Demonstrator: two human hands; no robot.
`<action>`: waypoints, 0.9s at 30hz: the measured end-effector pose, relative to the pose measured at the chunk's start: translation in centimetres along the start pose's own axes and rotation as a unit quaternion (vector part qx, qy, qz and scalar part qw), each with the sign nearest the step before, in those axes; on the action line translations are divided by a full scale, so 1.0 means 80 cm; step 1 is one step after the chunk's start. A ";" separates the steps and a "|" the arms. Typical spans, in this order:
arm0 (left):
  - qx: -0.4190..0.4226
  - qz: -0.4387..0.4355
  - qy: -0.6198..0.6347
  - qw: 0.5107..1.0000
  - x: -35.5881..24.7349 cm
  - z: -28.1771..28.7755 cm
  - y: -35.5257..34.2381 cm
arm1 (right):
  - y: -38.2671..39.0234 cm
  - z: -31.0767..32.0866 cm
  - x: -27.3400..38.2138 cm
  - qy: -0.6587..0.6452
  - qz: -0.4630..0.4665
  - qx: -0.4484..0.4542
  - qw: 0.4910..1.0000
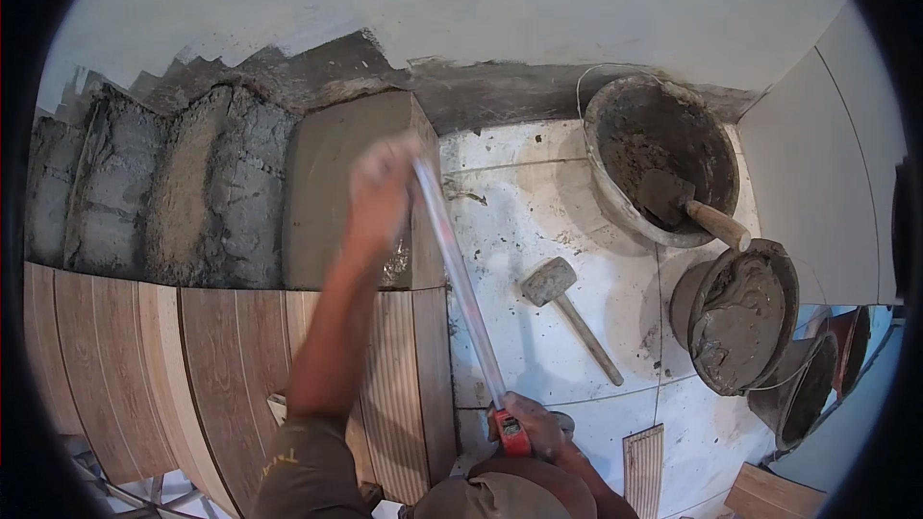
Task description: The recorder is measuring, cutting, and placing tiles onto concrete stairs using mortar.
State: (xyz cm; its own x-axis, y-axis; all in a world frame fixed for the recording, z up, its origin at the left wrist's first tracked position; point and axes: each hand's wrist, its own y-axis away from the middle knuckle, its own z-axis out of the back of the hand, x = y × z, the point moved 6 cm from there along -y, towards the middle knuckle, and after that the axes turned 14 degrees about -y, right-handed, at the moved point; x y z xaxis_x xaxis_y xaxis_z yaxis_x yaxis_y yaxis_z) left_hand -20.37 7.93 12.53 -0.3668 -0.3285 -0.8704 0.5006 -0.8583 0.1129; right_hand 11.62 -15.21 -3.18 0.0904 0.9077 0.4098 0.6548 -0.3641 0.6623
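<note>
A tape measure (511, 432) with a red case sits in my right hand (541, 426), close to my body. Its pale blade (460, 279) is drawn out slantwise up to my left hand (385, 173). That hand is blurred, with the fingers closed at the blade's far end. It is over the right edge of a step covered in smooth wet mortar (332, 159). A mallet (550, 282) with a pale handle lies on the floor to the right of the blade.
A large mortar bucket (594, 168) with a trowel (716, 221) in it stands by the wall. Nearer are another bucket full of mortar (740, 322) and a third bucket (808, 389). Wood-look tiled steps (221, 336) fill the lower left. A ribbed tile strip (642, 471) lies on the floor.
</note>
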 end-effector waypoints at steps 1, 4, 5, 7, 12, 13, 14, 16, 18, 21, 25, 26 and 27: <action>-0.037 -0.017 -0.019 0.999 0.003 0.024 -0.051 | 0.003 -0.001 -0.012 -0.076 -0.034 0.033 0.996; -0.079 -0.004 -0.115 0.990 0.035 0.054 -0.149 | -0.003 -0.029 0.019 0.117 0.164 0.099 0.974; -0.073 -0.005 -0.112 0.991 0.037 0.045 -0.151 | 0.012 -0.052 0.044 0.369 0.378 0.104 0.843; -0.113 -0.043 -0.270 0.955 0.029 0.036 -0.150 | -0.012 -0.058 0.029 0.165 0.183 0.098 0.964; -0.124 -0.094 -0.368 0.917 0.023 0.015 -0.100 | -0.054 -0.091 0.005 -0.037 -0.054 0.101 0.993; -0.128 -0.082 -0.388 0.909 0.021 0.010 -0.087 | -0.058 -0.097 0.013 -0.046 -0.043 0.112 0.992; -0.127 -0.080 -0.389 0.909 0.023 0.011 -0.075 | -0.059 -0.107 0.020 -0.054 -0.033 0.124 0.990; -0.143 -0.107 -0.415 0.892 0.026 0.017 -0.051 | -0.057 -0.128 0.041 -0.088 -0.055 0.113 0.988; -0.152 -0.121 -0.415 0.889 0.030 0.016 -0.031 | -0.060 -0.135 0.044 -0.118 -0.071 0.098 0.986; -0.167 -0.149 -0.419 0.880 0.027 0.016 -0.006 | -0.067 -0.137 0.037 -0.099 -0.065 0.076 0.990; -0.188 -0.186 -0.407 0.874 0.032 0.010 0.006 | -0.074 -0.132 0.024 -0.090 -0.042 0.056 0.993; -0.187 -0.185 -0.406 0.875 0.036 0.010 0.006 | -0.077 -0.130 0.022 -0.079 -0.037 0.053 0.995; -0.196 -0.196 -0.405 0.871 0.038 0.012 0.007 | -0.079 -0.129 0.020 -0.079 -0.038 0.051 0.995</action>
State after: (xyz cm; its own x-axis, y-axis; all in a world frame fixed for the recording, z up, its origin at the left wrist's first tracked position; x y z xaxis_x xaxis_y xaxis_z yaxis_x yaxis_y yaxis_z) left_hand -21.93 6.07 10.39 -0.9233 -0.3480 -0.1627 0.3839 -0.8187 -0.4271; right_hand -0.13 -13.61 -0.27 0.1484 0.9564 0.2514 0.7366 -0.2765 0.6172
